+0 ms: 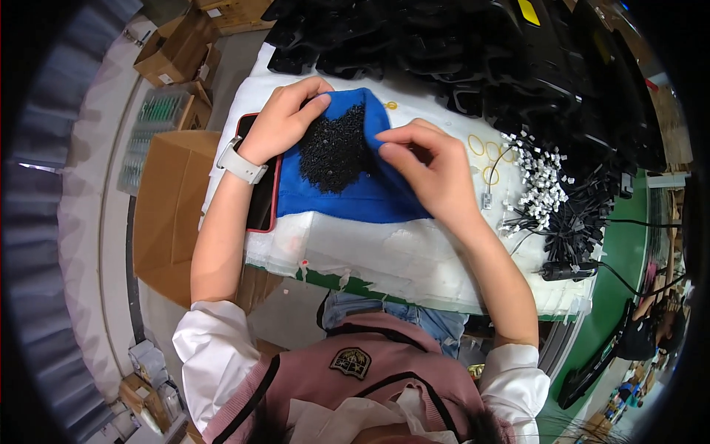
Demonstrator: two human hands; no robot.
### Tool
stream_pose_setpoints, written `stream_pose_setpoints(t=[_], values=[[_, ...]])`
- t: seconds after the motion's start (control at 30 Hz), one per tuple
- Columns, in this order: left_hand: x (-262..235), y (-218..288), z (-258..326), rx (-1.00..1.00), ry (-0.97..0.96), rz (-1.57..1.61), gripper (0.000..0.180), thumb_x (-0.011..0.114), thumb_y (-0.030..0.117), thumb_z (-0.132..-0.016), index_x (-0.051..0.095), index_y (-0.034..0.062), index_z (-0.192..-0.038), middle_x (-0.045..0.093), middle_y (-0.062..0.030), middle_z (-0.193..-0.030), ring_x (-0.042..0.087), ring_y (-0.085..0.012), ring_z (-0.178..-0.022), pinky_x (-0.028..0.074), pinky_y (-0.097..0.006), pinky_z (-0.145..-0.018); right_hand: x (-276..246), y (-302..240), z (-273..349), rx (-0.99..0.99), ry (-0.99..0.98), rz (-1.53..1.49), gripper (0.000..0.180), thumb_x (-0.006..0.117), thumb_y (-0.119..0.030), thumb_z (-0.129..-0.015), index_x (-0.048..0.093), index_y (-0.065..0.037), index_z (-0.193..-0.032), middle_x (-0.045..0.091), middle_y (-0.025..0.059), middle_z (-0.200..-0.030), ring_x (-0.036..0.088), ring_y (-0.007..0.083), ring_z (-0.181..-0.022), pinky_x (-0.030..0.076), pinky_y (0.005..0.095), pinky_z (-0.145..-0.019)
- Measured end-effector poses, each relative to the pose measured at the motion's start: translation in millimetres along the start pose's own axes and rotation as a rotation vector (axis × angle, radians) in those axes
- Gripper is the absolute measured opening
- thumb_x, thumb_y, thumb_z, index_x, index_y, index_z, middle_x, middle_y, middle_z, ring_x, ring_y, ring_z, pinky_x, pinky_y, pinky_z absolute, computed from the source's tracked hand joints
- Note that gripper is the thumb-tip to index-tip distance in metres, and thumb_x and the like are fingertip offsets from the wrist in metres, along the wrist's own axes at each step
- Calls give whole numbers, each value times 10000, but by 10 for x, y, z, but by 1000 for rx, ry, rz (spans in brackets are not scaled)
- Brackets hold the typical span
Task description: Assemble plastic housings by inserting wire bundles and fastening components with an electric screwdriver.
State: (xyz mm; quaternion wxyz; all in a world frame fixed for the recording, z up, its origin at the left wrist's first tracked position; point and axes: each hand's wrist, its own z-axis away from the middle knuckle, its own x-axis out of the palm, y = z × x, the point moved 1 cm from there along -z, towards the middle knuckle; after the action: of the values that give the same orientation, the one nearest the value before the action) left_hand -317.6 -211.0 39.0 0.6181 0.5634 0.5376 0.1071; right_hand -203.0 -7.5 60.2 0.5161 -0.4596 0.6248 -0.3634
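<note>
A blue cloth (340, 208) lies on the white-covered table in front of me, with a heap of tiny black pieces, possibly screws (330, 152), on it. At its upper left edge my left hand (287, 115) is closed, thumb against the forefinger, gripping the cloth. My right hand (438, 169) pinches the cloth's right edge between thumb and fingertips and holds that side raised and folded toward the heap. A phone with a red rim (260, 198) lies partly under my left wrist, beside the cloth.
Glossy black moulded parts (414, 44) fill the table's far side. Yellow rubber bands (492, 152), a pile of black cables with white connectors (543, 185) and a black cylindrical tool (568, 271) lie at the right. An open cardboard box (166, 222) stands left of the table.
</note>
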Motion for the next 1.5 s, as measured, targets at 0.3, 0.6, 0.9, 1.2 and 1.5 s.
stream_pose_setpoints(t=[0.3,0.6,0.9,1.2,1.5], values=[[30,-19,18,26,39,-93,157,565,133,-888,598,-11,-944,646,-72,-814,591,-136,-776,456,-258,-741,-332,253,59,-60,181,640,147,683,-62,-751,670,-19,-891,577,84,-767,593,212,-660,487,302,-598],[-105,-126,67,66,175,-243,146,621,103,-793,606,-11,-882,649,-134,-805,635,-268,-773,487,-322,-727,-164,167,89,-410,64,733,90,654,-38,-720,650,-35,-810,547,75,-726,584,253,-723,489,347,-598],[-106,-189,63,69,147,-286,195,648,153,-777,628,9,-906,662,-144,-853,638,-300,-831,488,-346,-763,539,-17,386,-651,-222,665,153,651,-51,-697,638,-56,-849,521,67,-729,569,224,-662,463,336,-513],[-159,-190,101,67,138,-258,206,640,171,-792,631,4,-911,667,-150,-869,647,-289,-867,493,-344,-785,547,23,122,-607,-197,687,172,593,-73,-696,633,-47,-861,501,54,-776,558,207,-739,482,318,-532],[-157,-181,76,96,117,-247,206,635,177,-798,629,-2,-900,668,-152,-864,650,-284,-861,494,-344,-786,653,81,137,-591,-130,686,119,704,-82,-692,638,-64,-790,528,43,-739,570,221,-631,468,328,-513]])
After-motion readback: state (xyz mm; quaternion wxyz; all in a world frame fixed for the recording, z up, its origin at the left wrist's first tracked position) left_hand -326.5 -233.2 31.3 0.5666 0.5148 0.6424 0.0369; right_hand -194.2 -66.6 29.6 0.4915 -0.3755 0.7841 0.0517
